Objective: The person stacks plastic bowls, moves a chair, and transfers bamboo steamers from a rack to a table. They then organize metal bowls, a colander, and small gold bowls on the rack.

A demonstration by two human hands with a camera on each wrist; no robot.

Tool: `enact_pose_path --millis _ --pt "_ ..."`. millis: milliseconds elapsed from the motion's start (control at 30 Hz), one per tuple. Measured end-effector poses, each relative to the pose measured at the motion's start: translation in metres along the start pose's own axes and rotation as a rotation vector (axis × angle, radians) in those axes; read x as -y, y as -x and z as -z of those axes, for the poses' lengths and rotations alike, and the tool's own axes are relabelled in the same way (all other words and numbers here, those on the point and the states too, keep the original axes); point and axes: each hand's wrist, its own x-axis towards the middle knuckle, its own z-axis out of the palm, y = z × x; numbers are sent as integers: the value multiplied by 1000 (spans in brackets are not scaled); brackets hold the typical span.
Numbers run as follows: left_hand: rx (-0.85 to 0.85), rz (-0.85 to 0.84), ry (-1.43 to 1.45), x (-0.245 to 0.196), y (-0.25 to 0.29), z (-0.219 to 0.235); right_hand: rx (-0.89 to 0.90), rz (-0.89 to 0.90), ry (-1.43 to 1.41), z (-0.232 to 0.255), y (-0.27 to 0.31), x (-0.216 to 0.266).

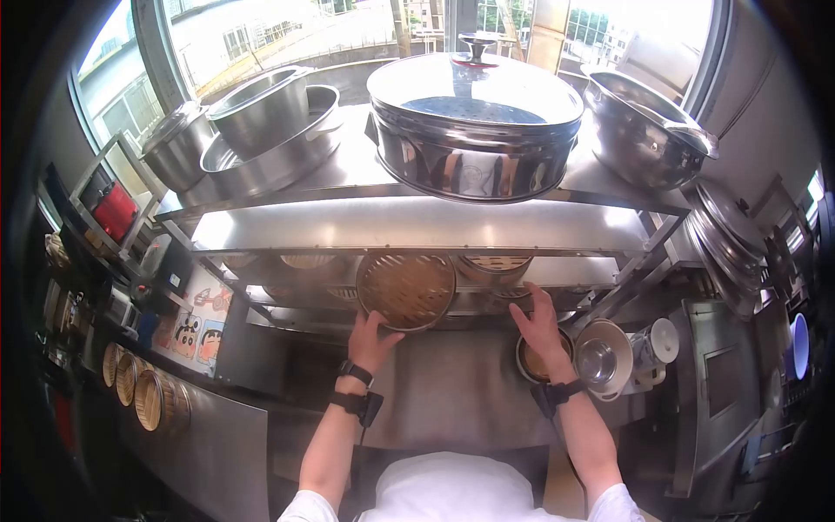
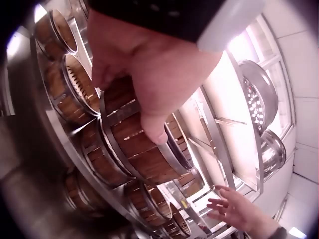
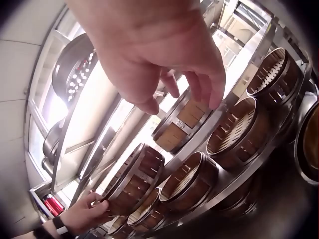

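My left hand [image 1: 372, 342] grips the near left rim of a round bamboo steamer basket [image 1: 406, 287], whose slatted inside shows from above. In the left wrist view the thumb lies over the rim of this banded wooden steamer [image 2: 144, 157], and the other fingers are partly hidden behind the hand. To the right, my right hand [image 1: 541, 335] hovers with loosely bent fingers and nothing in them. Another steamer basket [image 1: 494, 268] stands on the shelf just beyond its fingertips. The right wrist view shows a lighter steamer [image 3: 182, 122] below those fingers.
Several more steamers [image 3: 234, 132] line the metal shelf. A large lidded pot [image 1: 474, 157] and steel pots [image 1: 648, 130] stand on the rack's top. By the right forearm are a pale bowl [image 1: 604, 357] and a white jug [image 1: 652, 344]; baskets [image 1: 150, 400] sit at left.
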Motion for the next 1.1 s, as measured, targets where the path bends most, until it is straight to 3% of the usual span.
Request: enact_pose_path --millis 33,67,133,200,300,367,400,500,633,700,767,833,900,933,967,1033,1100 --pt "-10 4 -2 2 16 1 -84 160 99 -3 -14 -6" --pt "15 -19 47 4 33 1 -78 167 95 -7 -26 -8" --pt "45 -22 88 10 74 -3 -116 58 227 -19 -39 -12" --pt "202 77 55 15 111 -10 -76 113 244 -25 -54 -28" --pt "298 97 114 69 164 -55 -24 149 235 -25 -67 -40" --pt "457 226 73 87 190 -77 0 68 250 -23 -66 -39" --pt "460 237 77 91 200 -83 12 66 251 -22 -60 -36" --pt "443 265 29 102 218 -99 13 47 239 -15 -29 -26" --pt "602 363 3 125 222 -116 37 104 252 -12 48 -9" --pt "571 453 272 132 216 -121 74 109 249 -15 84 -2" --pt "549 550 262 135 214 -128 149 201 229 -21 117 6" --pt "431 775 504 143 210 -135 215 208 214 -35 144 7" --pt "416 768 600 221 243 -191 275 214 196 -53 164 7" --pt "398 752 697 225 224 -189 320 231 197 -63 172 6" --pt "401 754 696 215 239 -185 363 249 197 -72 178 5" --pt "390 1143 936 117 190 -108 387 261 199 -86 194 -5" --pt "352 1181 984 101 183 -93 515 190 177 -95 211 -17"
